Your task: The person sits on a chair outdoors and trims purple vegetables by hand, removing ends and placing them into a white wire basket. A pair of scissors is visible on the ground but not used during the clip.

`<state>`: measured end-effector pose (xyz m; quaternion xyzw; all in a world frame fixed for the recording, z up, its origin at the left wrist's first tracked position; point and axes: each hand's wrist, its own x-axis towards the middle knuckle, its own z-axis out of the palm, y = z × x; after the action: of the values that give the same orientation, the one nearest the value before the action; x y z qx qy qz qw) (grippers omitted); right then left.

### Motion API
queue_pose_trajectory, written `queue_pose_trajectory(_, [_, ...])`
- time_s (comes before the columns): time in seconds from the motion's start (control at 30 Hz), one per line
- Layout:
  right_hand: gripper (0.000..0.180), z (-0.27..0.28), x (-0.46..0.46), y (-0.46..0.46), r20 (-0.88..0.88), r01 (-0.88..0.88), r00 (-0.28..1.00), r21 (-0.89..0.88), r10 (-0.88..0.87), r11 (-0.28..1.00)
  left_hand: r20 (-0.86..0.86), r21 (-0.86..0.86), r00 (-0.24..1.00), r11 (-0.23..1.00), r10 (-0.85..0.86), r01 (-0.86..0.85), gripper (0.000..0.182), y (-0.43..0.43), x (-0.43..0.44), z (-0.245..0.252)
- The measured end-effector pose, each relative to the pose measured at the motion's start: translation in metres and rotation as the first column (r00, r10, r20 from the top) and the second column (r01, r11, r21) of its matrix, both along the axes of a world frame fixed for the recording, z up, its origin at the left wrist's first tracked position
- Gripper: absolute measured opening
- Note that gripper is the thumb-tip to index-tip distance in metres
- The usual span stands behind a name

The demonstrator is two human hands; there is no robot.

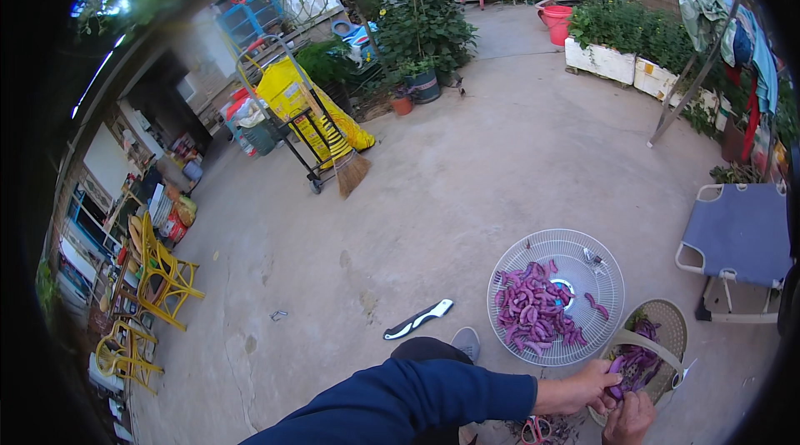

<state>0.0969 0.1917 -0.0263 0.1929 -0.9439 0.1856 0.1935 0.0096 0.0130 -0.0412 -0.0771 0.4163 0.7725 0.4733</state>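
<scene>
My left hand (587,387) pinches a purple bean pod (615,376) at the front edge of a beige plastic basket (674,327). Just right of it, my right hand (630,418) has its fingertips at the lower end of the same pod. More purple pods (637,360) lie in the basket, under its curved handle. A round white wire fan guard (606,257) rests on the ground beyond my left forearm, bearing a heap of purple pods (531,307) and a couple apart at its right. Red-handled scissors (535,429) lie below my left wrist among dark scraps.
A folding saw (417,320) with a black and white handle lies on the concrete left of my shoe (466,344). A blue folding stool (737,232) stands at right. Farther off are a hand cart with a broom (350,173), yellow chairs (165,276) and planters (600,62).
</scene>
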Motion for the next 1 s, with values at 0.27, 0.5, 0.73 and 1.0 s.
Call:
queue_pose_trajectory(0.27, [0.027,0.001,0.001,0.011,-0.037,0.010,0.999,-0.148,-0.015,0.989,-0.104,0.077,0.978,0.978,-0.183,0.192,0.014,-0.009,-0.021,0.024])
queue_pose_trajectory(0.5, [0.025,0.011,-0.009,0.053,0.058,0.307,0.951,-0.097,-0.302,0.947,-0.209,0.159,0.907,0.902,-0.366,0.401,0.012,-0.019,-0.025,0.046])
queue_pose_trajectory(0.73, [0.018,0.048,-0.018,0.075,0.003,0.367,0.928,-0.202,-0.374,0.908,-0.376,0.039,0.888,0.953,-0.264,0.300,0.018,-0.045,-0.054,0.064])
queue_pose_trajectory(1.0, [0.008,0.023,0.005,0.024,0.566,0.066,0.803,0.227,-0.186,0.972,-0.256,0.138,0.955,0.972,-0.149,0.189,0.013,-0.043,-0.055,0.066])
